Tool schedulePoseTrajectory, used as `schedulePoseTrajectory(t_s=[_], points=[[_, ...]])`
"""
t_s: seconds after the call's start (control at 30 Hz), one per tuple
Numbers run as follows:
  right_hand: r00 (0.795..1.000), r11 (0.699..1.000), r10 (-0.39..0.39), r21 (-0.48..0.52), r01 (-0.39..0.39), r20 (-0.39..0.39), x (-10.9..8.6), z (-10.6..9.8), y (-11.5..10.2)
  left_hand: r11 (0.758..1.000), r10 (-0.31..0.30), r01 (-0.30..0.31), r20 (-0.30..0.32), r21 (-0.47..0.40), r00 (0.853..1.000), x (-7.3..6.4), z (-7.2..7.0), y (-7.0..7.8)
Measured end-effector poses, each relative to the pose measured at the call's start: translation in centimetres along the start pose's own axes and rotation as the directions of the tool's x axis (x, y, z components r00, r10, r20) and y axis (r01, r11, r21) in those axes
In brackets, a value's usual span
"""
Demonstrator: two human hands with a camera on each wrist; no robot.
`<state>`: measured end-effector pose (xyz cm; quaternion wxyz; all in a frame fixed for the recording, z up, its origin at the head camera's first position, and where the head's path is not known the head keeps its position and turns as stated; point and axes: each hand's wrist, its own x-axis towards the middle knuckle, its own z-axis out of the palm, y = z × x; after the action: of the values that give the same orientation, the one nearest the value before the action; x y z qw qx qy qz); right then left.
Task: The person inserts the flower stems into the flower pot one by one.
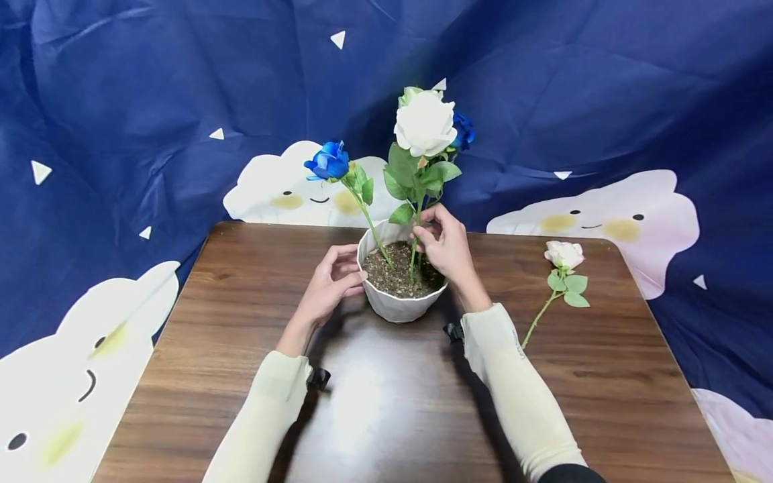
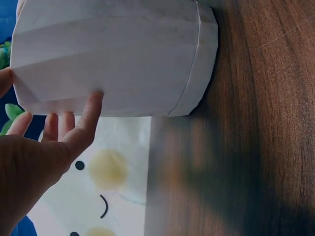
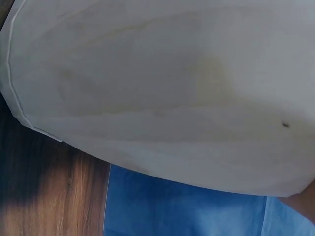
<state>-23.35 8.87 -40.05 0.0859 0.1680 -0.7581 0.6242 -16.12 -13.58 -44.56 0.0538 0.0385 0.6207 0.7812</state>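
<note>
A white flowerpot [image 1: 401, 308] filled with brown soil [image 1: 395, 285] stands on the table, holding several artificial roses. My left hand [image 1: 329, 282] touches the pot's left side, its fingers loosely spread against the outer wall; the left wrist view shows the fingertips [image 2: 93, 103] on that wall. Over the pot's right rim, my right hand [image 1: 445, 245] pinches the green stem of a tall white rose [image 1: 425, 124], whose lower end meets the soil. A blue rose [image 1: 329, 161] leans left in the pot. Another blue rose [image 1: 462, 131] is partly hidden behind the white bloom.
To the right, a loose white rose [image 1: 564, 255] lies on the wooden table [image 1: 610, 376], its stem end near my right sleeve. A dark blue cloth [image 1: 181, 80] with smiling clouds hangs behind the table. The pot's wall [image 3: 147, 88] fills most of the right wrist view.
</note>
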Motion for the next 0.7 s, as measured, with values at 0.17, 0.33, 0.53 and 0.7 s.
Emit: schedulePoseTrajectory(t_s=[0.17,0.33,0.53,0.7], points=[[1.000,1.000,0.004,-0.011,-0.004,0.009,0.0,-0.4,0.2,1.000,0.005,-0.005,-0.002,0.000,1.000,0.0,0.1,-0.1],[0.999,0.999,0.040,-0.015,-0.039,0.028,0.1,-0.8,-0.1,1.000,0.005,-0.005,-0.001,-0.009,1.000,0.1,-0.1,0.1],[1.000,0.996,-0.016,-0.087,0.017,0.008,0.0,-1.2,0.1,1.000,-0.005,0.005,-0.010,-0.012,1.000,0.1,0.0,0.0],[0.995,0.990,-0.077,-0.124,0.070,-0.058,-0.4,-1.7,0.3,1.000,-0.005,0.005,-0.006,-0.018,1.000,0.0,0.1,-0.2]])
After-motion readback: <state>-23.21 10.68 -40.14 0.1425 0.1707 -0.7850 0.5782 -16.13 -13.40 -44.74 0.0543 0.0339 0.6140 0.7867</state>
